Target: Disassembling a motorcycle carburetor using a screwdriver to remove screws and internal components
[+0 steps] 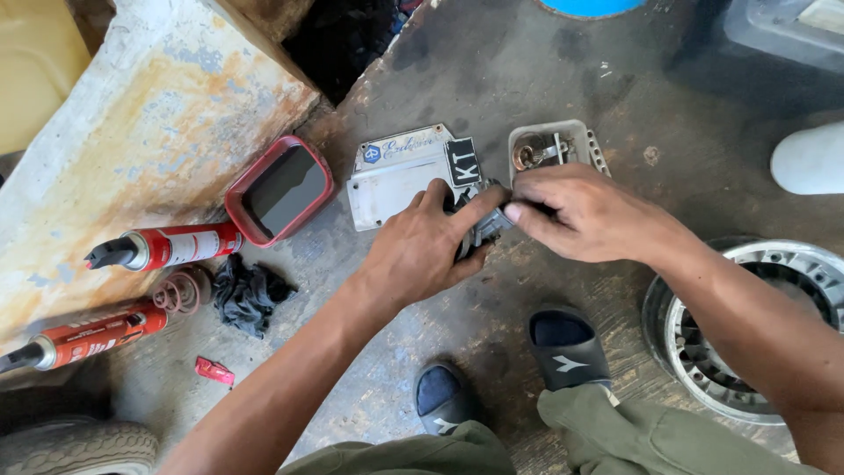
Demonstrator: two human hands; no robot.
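Fingers of left hand and right hand pinch a small dark part beside grey tray, red lid.

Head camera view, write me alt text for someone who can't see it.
Two bare hands, left hand and right hand, meet over a small dark metal part above a stained concrete floor. Behind them lie a pale grey cover plate and a small tray; two red sealant tubes lie to the left.
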